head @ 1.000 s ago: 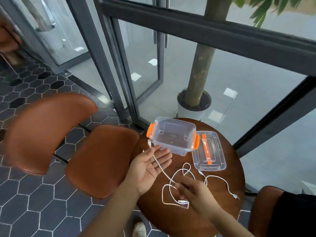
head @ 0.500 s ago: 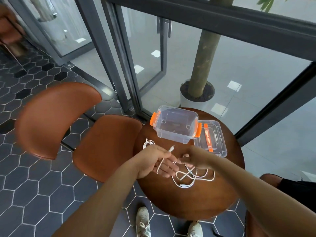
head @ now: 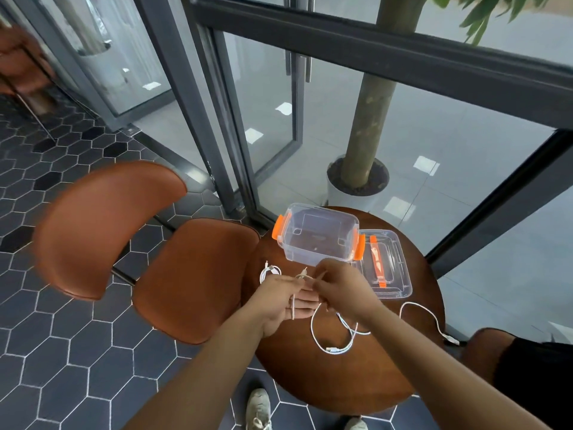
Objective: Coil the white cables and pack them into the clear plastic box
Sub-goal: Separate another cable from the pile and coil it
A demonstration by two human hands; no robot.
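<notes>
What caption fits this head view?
Left hand and right hand coil a thin white cable before a clear plastic box.

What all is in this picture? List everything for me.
Box: one, clear with orange latches, table's far side.
Lid: one, clear, right of box.
Held cable: one, white, between both hands.
Coiled cable: one, white, left of the hands.
Loose cable: count unclear, white, table's near side.
Table: one, brown, round.
Chair: one, brown, left of table.
Tree: one, white pot, beyond the glass.
Shoes: two, pale, on floor.
Left hand: one, holds held cable.
Right hand: one, pinches held cable.
</notes>
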